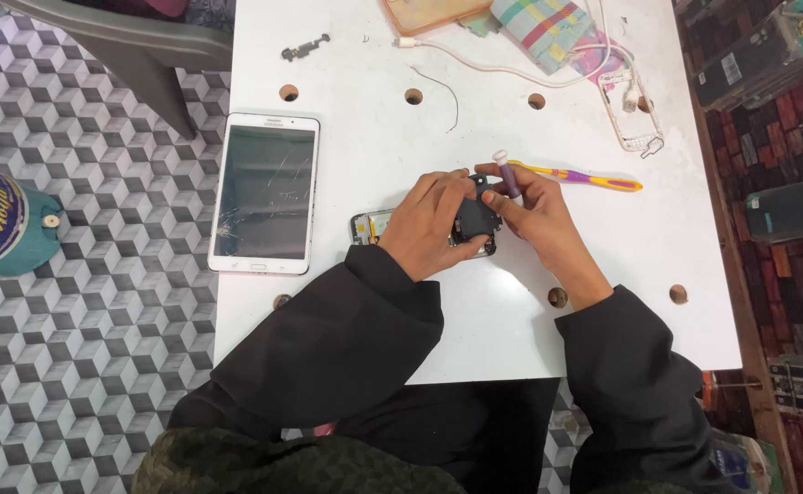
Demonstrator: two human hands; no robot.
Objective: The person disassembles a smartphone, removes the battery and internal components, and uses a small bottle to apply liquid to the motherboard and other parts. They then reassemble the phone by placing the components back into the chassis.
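White tabletop (511, 329) with round holes spreads out below me, over a floor of grey cube-patterned tiles. My left hand (429, 224) is closed around a small dark phone part (475, 220) lying near the middle of it, while my right hand (534, 215) pinches a small purple tube (514, 178) just above that part. A cracked white tablet (264, 192) lies to the left, and a yellow toothbrush (594, 178) lies just beyond my right hand.
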